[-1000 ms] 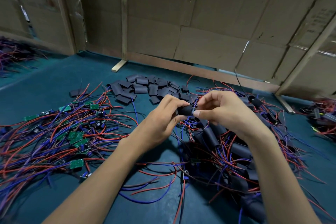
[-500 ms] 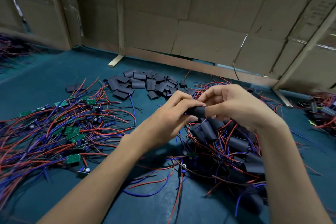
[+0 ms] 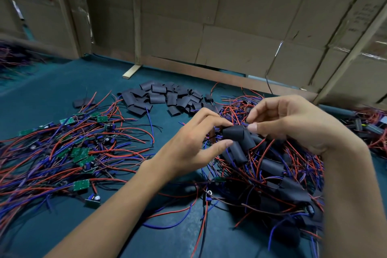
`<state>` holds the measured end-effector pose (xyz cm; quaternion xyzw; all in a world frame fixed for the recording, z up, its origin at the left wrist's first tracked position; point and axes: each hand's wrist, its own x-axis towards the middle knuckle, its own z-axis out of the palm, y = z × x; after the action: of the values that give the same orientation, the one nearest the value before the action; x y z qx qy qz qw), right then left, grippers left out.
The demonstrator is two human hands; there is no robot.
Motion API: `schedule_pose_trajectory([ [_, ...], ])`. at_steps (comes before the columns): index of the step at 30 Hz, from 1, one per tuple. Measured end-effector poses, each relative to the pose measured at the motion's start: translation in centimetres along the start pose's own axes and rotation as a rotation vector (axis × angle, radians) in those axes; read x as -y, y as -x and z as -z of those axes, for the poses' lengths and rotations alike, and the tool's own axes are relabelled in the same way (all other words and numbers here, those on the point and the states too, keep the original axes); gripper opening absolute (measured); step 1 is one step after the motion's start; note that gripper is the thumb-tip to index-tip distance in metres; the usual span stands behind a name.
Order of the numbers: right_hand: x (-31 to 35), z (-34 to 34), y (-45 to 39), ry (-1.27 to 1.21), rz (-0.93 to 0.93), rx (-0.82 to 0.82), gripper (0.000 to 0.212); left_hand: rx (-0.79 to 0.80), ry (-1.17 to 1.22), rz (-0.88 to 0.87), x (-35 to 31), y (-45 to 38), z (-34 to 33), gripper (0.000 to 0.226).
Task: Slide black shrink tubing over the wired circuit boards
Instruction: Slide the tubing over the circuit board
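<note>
You are working over a teal mat [image 3: 54,94] that is covering the whole surface in front of you. Brown cardboard panels [image 3: 240,16] are standing along its far edge, with pale wooden strips [image 3: 136,16] running up them and a short wooden foot [image 3: 132,71] lying on the mat at the base of one. A thin dark cord [image 3: 268,84] is hanging down by the cardboard, though you are seeing it too faintly to tell where it is ending.

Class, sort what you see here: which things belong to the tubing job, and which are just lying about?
Job:
left hand
right hand
held black tube
pile of loose tubes
bare green boards with wires
sleeved boards

Lying about:
cardboard wall
wooden strip
</note>
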<state>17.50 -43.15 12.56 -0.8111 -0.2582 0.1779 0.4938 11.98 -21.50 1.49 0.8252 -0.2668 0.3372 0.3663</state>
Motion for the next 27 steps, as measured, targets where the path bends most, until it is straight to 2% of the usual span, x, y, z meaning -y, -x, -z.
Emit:
schedule_pose_trajectory([
  [7,-0.2,0.3,0.2,0.012,0.027,0.052,0.017,-0.032,0.002,0.015,0.0,0.2,0.3,0.032],
  [11,-0.5,0.8,0.6,0.107,-0.063,0.102,0.019,0.039,-0.016,0.025,0.1,0.3,0.0,0.032],
  [14,-1.1,2.2,1.4,0.193,-0.204,0.109,0.024,0.212,0.068,0.098,-0.5,0.4,-0.3,0.037],
  [16,-1.5,3.6,2.4,0.217,-0.312,0.074,0.029,0.395,0.087,0.222,-0.6,0.4,-0.2,0.045],
  [18,-1.9,5.1,3.5,0.27,-0.389,0.001,0.035,0.533,0.057,0.318,-0.3,0.4,0.4,0.043],
  [20,-2.2,6.7,4.4,0.358,-0.389,-0.144,0.042,0.687,-0.007,0.356,0.1,0.5,1.0,0.036],
  [22,-2.1,7.6,5.1,0.366,-0.308,-0.27,0.05,0.837,-0.127,0.344,0.0,0.5,0.9,0.036],
  [24,-1.7,7.7,5.3,0.29,-0.199,-0.297,0.049,0.884,-0.204,0.33,-0.2,0.5,0.2,0.034],
  [27,-0.9,6.1,4.6,0.18,-0.135,-0.149,0.047,0.808,-0.155,0.322,-0.1,0.4,0.0,0.026],
])
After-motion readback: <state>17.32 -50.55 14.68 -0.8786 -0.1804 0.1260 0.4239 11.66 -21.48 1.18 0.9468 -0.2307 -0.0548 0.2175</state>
